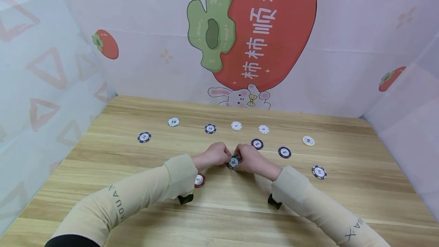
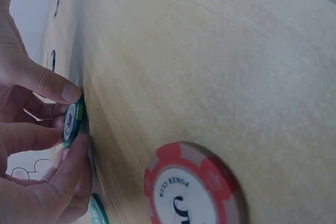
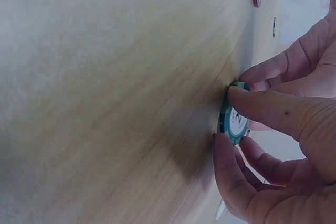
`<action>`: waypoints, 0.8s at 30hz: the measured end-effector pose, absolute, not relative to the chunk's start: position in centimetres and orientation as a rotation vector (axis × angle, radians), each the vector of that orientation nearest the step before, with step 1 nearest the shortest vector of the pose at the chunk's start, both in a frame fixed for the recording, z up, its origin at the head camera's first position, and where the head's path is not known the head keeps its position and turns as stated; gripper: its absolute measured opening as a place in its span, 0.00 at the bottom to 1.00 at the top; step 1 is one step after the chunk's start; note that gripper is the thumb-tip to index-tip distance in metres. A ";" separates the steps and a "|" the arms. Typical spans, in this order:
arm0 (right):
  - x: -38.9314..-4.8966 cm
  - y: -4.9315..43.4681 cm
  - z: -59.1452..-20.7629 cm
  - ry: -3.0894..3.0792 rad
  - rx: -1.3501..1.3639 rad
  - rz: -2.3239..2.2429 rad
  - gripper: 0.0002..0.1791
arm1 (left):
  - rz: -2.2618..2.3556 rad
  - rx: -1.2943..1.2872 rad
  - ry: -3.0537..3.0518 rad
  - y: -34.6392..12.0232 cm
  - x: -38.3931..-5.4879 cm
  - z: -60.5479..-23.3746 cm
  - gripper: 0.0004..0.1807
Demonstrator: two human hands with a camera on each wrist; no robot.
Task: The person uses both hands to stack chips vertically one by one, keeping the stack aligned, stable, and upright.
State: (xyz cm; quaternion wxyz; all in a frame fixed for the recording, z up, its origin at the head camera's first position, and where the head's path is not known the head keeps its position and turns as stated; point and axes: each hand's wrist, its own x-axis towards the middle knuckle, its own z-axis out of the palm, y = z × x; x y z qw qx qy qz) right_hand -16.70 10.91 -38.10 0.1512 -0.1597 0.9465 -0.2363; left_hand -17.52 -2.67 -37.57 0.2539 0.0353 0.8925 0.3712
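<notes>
A green poker chip (image 1: pixel 234 162) marked 20 stands tilted on edge between both hands, close over the wooden table. My left hand (image 1: pixel 216 155) pinches one side of it between thumb and finger; my right hand (image 1: pixel 252 159) pinches the other side. In the right wrist view the right thumb presses on the top of the chip (image 3: pixel 238 121), with a fingertip under its lower edge. A red poker chip (image 2: pixel 189 198) numbered 5 lies flat near the left wrist. Past the left fingers, part of another green chip (image 2: pixel 97 211) shows; the hand hides the rest.
Farther back on the wooden table (image 1: pixel 113 186) lie several chips spread apart: a navy one (image 1: pixel 144 137) at far left, white ones (image 1: pixel 236 125) in the middle, purple ones (image 1: pixel 284 152) to the right, and a blue-and-white one (image 1: pixel 319 172) at far right. Printed cloth walls (image 1: pixel 144 71) enclose the table.
</notes>
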 end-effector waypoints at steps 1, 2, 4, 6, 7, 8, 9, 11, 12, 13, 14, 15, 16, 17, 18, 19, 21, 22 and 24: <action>-16.7 10.9 -38.1 2.719 -0.457 -0.689 0.18 | 1.023 0.090 2.423 -2.7 -17.5 -37.6 0.07; -16.6 10.9 -38.2 2.720 -0.456 -0.698 0.18 | 1.038 0.087 2.421 -2.7 -17.5 -37.6 0.07; -16.6 10.9 -38.2 2.721 -0.462 -0.718 0.18 | 1.073 0.079 2.410 -2.7 -17.4 -37.7 0.07; -16.5 10.8 -38.2 2.718 -0.467 -0.735 0.19 | 1.099 0.069 2.398 -2.7 -17.4 -37.7 0.07; -16.5 10.8 -38.2 2.718 -0.472 -0.741 0.19 | 1.110 0.066 2.391 -2.7 -17.3 -37.7 0.07; -16.5 10.8 -38.2 2.715 -0.471 -0.746 0.19 | 1.118 0.062 2.385 -2.8 -17.3 -37.7 0.06; -16.4 10.8 -38.2 2.710 -0.468 -0.753 0.19 | 1.125 0.057 2.378 -2.8 -17.2 -37.7 0.07; -16.4 10.9 -38.3 2.694 -0.448 -0.774 0.18 | 1.140 0.043 2.364 -2.8 -17.1 -37.6 0.07; -16.4 10.9 -38.3 2.685 -0.442 -0.786 0.17 | 1.146 0.037 2.356 -2.9 -17.1 -37.6 0.07; -16.4 11.0 -38.3 2.673 -0.431 -0.803 0.17 | 1.154 0.031 2.345 -2.9 -17.0 -37.6 0.07; -16.4 11.0 -38.3 2.663 -0.421 -0.821 0.16 | 1.163 0.027 2.335 -2.9 -17.0 -37.5 0.07; -16.3 11.0 -38.3 2.653 -0.407 -0.838 0.15 | 1.172 0.025 2.324 -2.9 -17.0 -37.5 0.07; -16.3 11.1 -38.3 2.645 -0.393 -0.855 0.14 | 1.179 0.026 2.314 -2.9 -16.9 -37.5 0.06; -16.3 11.2 -38.4 2.636 -0.382 -0.873 0.13 | 1.182 0.029 2.306 -2.9 -16.9 -37.5 0.06; -16.3 11.2 -38.4 2.630 -0.373 -0.888 0.12 | 1.186 0.033 2.300 -2.9 -16.9 -37.4 0.06; -16.2 11.3 -38.3 2.618 -0.356 -0.909 0.11 | 1.189 0.041 2.296 -2.9 -16.9 -37.4 0.06; -16.2 11.5 -38.3 2.595 -0.330 -0.949 0.10 | 1.192 0.052 2.288 -2.9 -16.9 -37.4 0.06; -16.1 11.6 -38.3 2.581 -0.321 -0.970 0.10 | 1.193 0.054 2.283 -2.9 -16.8 -37.4 0.06; -16.0 11.8 -38.2 2.550 -0.308 -1.013 0.09 | 1.192 0.063 2.277 -2.9 -16.8 -37.3 0.06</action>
